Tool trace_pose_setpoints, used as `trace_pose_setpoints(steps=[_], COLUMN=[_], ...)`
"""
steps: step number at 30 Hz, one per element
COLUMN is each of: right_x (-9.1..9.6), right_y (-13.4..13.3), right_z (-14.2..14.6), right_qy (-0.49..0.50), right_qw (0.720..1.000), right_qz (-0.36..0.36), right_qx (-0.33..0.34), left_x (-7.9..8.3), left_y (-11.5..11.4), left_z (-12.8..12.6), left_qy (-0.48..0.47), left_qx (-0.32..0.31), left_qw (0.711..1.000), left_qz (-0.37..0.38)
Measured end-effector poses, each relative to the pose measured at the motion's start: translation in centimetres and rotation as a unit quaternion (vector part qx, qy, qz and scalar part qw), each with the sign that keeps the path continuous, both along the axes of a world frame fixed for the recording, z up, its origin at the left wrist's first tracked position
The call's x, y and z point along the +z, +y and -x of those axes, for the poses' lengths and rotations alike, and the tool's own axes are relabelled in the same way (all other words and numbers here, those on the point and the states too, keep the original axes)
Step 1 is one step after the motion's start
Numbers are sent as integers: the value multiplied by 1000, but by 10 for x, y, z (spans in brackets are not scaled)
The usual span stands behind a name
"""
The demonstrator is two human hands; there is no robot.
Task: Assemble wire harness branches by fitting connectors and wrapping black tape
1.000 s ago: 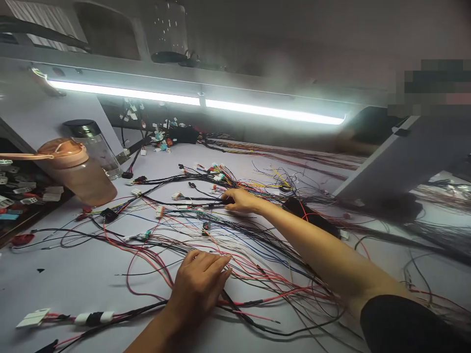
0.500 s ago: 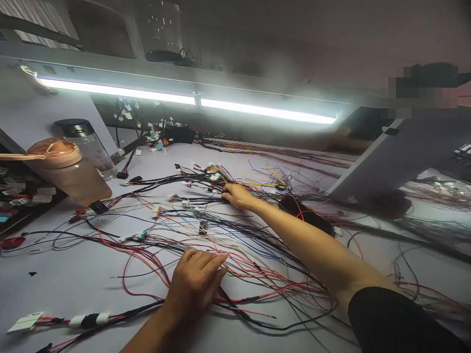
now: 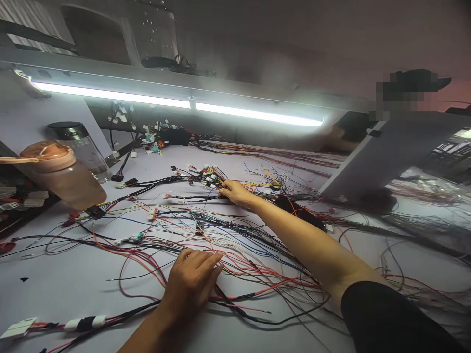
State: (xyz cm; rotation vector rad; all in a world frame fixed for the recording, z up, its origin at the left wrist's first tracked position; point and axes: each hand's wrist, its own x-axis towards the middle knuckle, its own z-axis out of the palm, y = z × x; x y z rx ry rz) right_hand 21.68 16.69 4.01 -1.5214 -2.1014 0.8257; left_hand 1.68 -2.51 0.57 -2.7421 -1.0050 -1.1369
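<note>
A tangle of red, black, blue and white wires (image 3: 235, 245) with small plastic connectors spreads over the white table (image 3: 66, 284). My left hand (image 3: 191, 282) lies palm down on the near wires, fingers together and stretched flat. My right hand (image 3: 235, 191) reaches far across the table, its fingertips closed on wires beside a cluster of coloured connectors (image 3: 206, 176). What exactly it pinches is too small to make out.
A pink bottle (image 3: 62, 174) and a clear black-lidded bottle (image 3: 83, 147) stand at the left. A lit light bar (image 3: 176, 103) runs overhead. Another wire harness (image 3: 162, 135) lies at the back. A tray of connectors (image 3: 18, 201) sits at far left. A slanted white panel (image 3: 386, 157) rises right.
My right hand has moved a little farther away toward the coloured connectors. My left hand stays resting on the wires. The view has shifted slightly rightwards.
</note>
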Motion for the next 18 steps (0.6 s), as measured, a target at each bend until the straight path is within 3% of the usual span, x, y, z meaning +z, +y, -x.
trace_pose_setpoints(steps=[13, 18], right_x=[-17, -11], right_y=[2, -2], right_z=[-3, 0], right_qy=[99, 161], right_qw=[994, 983], right_qz=[44, 81], right_qx=[27, 24], left_x=[-1, -1], left_y=[2, 2], left_z=[0, -1], left_qy=[-5, -8], left_qx=[-2, 3], left_qw=[1000, 1000], left_qz=[-3, -7])
